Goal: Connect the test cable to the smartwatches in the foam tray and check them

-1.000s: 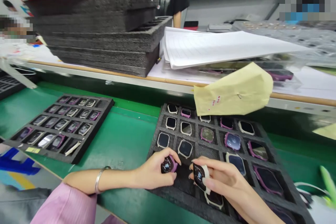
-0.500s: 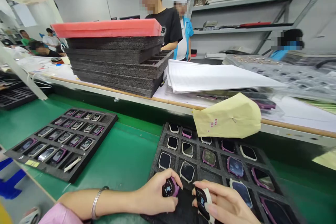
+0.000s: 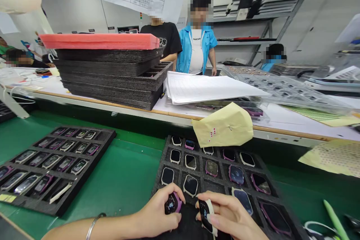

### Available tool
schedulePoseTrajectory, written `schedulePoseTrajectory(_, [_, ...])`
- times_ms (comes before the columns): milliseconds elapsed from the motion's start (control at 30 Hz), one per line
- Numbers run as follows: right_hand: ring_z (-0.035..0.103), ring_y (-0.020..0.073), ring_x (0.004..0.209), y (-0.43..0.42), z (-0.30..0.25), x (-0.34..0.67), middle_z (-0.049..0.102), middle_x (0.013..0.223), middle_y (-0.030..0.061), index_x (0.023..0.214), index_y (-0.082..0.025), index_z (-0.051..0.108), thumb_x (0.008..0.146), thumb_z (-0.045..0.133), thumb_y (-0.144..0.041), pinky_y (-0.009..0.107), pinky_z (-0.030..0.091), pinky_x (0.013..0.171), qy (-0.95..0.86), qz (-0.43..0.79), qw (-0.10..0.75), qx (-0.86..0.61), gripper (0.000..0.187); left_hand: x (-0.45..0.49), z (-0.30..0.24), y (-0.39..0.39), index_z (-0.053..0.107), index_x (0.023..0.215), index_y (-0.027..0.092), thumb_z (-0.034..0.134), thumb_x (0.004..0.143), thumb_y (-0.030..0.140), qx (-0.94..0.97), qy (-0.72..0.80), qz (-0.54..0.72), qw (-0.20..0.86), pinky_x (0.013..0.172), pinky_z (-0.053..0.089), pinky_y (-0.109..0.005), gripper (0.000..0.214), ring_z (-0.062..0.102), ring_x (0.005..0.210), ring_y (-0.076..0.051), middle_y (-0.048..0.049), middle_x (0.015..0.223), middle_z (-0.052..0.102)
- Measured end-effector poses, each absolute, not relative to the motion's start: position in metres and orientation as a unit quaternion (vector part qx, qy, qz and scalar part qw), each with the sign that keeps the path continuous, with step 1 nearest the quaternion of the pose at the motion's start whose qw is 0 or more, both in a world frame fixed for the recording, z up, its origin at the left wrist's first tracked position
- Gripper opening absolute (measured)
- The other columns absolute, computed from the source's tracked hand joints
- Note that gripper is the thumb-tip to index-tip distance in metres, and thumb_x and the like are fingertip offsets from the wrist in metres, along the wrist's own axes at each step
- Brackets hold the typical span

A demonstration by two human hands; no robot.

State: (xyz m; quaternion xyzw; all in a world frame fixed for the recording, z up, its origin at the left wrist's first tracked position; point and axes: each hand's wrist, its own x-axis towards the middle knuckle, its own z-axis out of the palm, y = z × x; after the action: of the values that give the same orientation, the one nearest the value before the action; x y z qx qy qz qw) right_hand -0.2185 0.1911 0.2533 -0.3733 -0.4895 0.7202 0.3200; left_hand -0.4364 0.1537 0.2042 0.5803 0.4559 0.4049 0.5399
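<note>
My left hand (image 3: 160,212) is closed around a purple smartwatch case (image 3: 172,203) whose dark screen is lit with small figures. Between the fingers and thumb of my right hand (image 3: 226,215) is a white smartwatch case (image 3: 206,215), tilted on edge, its screen also lit. Both hands are over the near part of a black foam tray (image 3: 213,187). In the tray's compartments lie several watch cases with white or purple frames, such as a white-framed one (image 3: 190,185) just beyond my hands. The compartments under my hands are partly hidden.
Another foam tray (image 3: 92,172) of watch cases lies at left on the green bench. A shelf behind holds stacked black foam trays (image 3: 109,82) under a pink foam sheet (image 3: 101,41), papers (image 3: 208,88) and a hanging yellow paper (image 3: 225,127). Two people (image 3: 197,48) stand beyond.
The view has turned to the right, so the bench, trays and shelf appear further left. Both hands keep hold of the same two watch cases, in nearly the same pose.
</note>
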Motion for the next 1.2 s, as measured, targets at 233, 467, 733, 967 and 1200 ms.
schedulePoseTrajectory(233, [0.070,0.0276,0.085,0.192,0.252,-0.215,0.073,0.092,0.0094,0.101,-0.022,0.076,0.069,0.083,-0.037,0.043,0.050,0.086,-0.506,0.723,0.311,-0.352,0.036,-0.435,0.199,0.153,0.049,0.096,0.019,0.056,0.070,0.005,0.543,0.432,0.415,0.589,0.048,0.034,-0.018,0.030,0.041,0.048,-0.005,0.0066,0.071,0.045])
schedulePoseTrajectory(467, [0.068,0.0288,0.096,0.196,0.252,-0.219,0.074,0.100,0.0113,0.109,-0.019,0.071,0.077,0.078,-0.034,0.046,0.047,0.093,-0.508,0.741,0.267,-0.348,0.037,-0.438,0.204,0.151,0.052,0.103,0.018,0.060,0.077,0.011,0.537,0.444,0.422,0.580,0.047,0.038,-0.016,0.028,0.046,0.049,-0.004,0.0063,0.073,0.047])
schedulePoseTrajectory(733, [0.066,0.0277,0.107,0.203,0.245,-0.220,0.071,0.112,0.0116,0.123,-0.019,0.062,0.085,0.069,-0.024,0.051,0.044,0.101,-0.407,0.815,0.271,-0.311,0.039,-0.439,0.211,0.155,0.052,0.119,0.015,0.058,0.081,0.023,0.397,0.397,0.454,0.692,0.060,0.055,-0.031,0.039,0.067,0.076,-0.021,-0.0070,0.093,0.061])
schedulePoseTrajectory(967, [0.066,0.0288,0.107,0.199,0.239,-0.223,0.073,0.107,0.0093,0.120,-0.020,0.063,0.082,0.069,-0.023,0.051,0.048,0.098,-0.446,0.776,0.291,-0.338,0.038,-0.442,0.203,0.153,0.056,0.117,0.017,0.052,0.084,0.018,0.408,0.377,0.462,0.691,0.062,0.058,-0.031,0.033,0.069,0.080,-0.022,-0.0074,0.096,0.061])
schedulePoseTrajectory(1200, [0.069,0.0272,0.103,0.198,0.233,-0.220,0.074,0.105,0.0076,0.120,-0.022,0.062,0.086,0.066,-0.024,0.047,0.048,0.099,-0.506,0.741,0.289,-0.335,0.034,-0.445,0.202,0.150,0.054,0.120,0.020,0.049,0.088,0.015,0.444,0.369,0.451,0.681,0.067,0.059,-0.031,0.033,0.068,0.087,-0.021,-0.0071,0.101,0.061])
